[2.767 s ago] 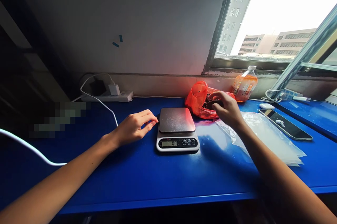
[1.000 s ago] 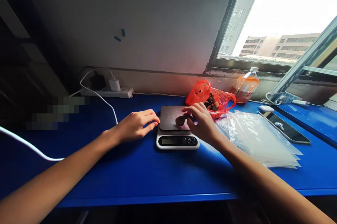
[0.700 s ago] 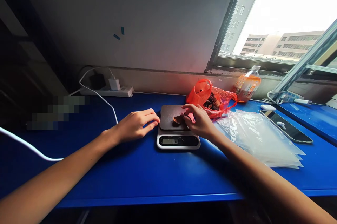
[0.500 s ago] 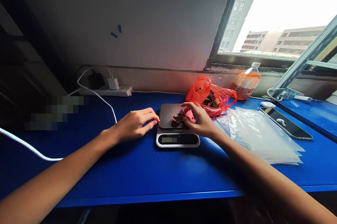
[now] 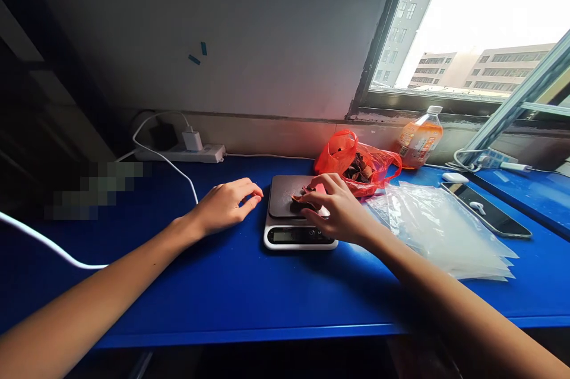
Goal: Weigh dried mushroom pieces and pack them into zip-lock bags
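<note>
A white kitchen scale (image 5: 268, 240) with a dark weighing plate (image 5: 280, 189) stands on the blue table. Brown and reddish pieces of dried peel (image 5: 301, 203) are at the plate's surface. My right hand (image 5: 336, 204) curls round them from the right, thumb in front and fingers behind; part of the peel is hidden under the fingers. To the left of the scale, my left hand (image 5: 227, 204) hovers apart from it, thumb and fingers parted and holding nothing. The digits on the scale's display (image 5: 285, 236) are too faint to read.
Behind the scale lies a red plastic bag (image 5: 333, 153) of dried peel, beside a bottle of orange drink (image 5: 421, 138). Clear plastic bags (image 5: 440, 230) and a phone (image 5: 494, 212) with an earbud on it are at the right. A power strip (image 5: 209, 154) with a cable sits back left.
My left hand has drawn slightly left, away from the scale's edge. My right hand has shifted a little over the plate, its thumb nearer the front. The display's 0.0 is no longer legible.
</note>
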`<action>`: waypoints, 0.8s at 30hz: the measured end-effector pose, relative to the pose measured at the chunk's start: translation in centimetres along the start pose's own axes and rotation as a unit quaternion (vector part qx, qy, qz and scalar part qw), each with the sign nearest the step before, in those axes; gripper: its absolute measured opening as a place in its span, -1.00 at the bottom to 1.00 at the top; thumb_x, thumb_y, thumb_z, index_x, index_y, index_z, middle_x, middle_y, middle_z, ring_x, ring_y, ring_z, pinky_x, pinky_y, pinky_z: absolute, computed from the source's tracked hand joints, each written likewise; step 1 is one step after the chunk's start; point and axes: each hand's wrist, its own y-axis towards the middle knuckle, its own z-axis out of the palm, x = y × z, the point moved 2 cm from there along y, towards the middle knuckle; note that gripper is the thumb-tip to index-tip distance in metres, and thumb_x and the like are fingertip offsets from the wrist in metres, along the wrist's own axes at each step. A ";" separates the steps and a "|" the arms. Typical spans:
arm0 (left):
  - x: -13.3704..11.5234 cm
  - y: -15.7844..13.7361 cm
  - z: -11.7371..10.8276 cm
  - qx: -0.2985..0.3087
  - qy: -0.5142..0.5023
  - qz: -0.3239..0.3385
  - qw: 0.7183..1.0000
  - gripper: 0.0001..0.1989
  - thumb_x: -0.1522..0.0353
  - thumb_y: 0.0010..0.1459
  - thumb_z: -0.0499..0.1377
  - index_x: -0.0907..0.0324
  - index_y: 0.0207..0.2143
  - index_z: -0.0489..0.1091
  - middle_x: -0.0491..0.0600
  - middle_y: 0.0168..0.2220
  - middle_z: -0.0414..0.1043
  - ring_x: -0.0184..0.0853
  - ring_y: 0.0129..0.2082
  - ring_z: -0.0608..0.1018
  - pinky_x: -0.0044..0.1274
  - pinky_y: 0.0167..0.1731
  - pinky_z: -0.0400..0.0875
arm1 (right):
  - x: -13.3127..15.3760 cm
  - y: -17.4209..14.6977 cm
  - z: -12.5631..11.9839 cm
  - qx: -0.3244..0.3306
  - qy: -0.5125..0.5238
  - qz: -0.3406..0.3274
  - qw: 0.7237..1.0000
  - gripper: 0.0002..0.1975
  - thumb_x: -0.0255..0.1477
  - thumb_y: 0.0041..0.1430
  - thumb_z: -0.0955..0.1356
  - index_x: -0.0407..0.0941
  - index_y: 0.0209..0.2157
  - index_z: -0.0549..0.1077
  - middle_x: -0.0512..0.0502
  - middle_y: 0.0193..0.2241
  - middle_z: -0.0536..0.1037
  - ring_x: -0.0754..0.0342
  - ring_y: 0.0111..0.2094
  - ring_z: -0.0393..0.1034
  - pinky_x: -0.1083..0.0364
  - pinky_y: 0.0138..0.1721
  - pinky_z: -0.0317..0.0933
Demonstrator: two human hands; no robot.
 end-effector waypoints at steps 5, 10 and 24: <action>-0.2 0.0 -0.1 0.001 -0.007 0.003 1.000 -0.68 0.17 0.26 -0.01 0.13 -0.20 0.47 -0.03 -0.17 0.52 -0.25 -0.23 0.54 -0.51 -0.39 0.38 | -0.7 0.2 -0.7 -0.030 0.028 0.000 0.999 -0.82 -0.36 0.21 0.36 -0.03 -0.15 0.54 -0.19 -0.16 0.41 -0.07 -0.10 0.28 -0.10 -0.04 0.26; -0.2 0.0 -0.2 0.008 -0.003 0.008 1.000 -0.67 0.17 0.27 -0.01 0.13 -0.19 0.46 -0.02 -0.16 0.52 -0.25 -0.23 0.54 -0.48 -0.33 0.39 | -3.1 0.1 -3.9 -0.157 -0.014 0.051 0.986 -0.89 -0.36 0.22 0.32 -0.05 -0.31 0.48 -0.12 -0.30 0.49 -0.04 -0.23 0.34 -0.05 -0.16 0.24; 1.7 0.1 0.4 0.106 0.142 -0.044 0.983 -0.61 0.15 0.25 -0.02 0.06 0.02 0.40 0.04 0.02 0.43 -0.10 -0.01 0.47 -0.34 -0.14 0.39 | -15.4 -3.9 -3.0 -0.007 -0.122 0.233 0.965 -0.83 -0.50 -0.03 0.35 -0.12 -0.33 0.54 -0.16 -0.33 0.54 -0.02 -0.31 0.41 0.02 -0.23 0.29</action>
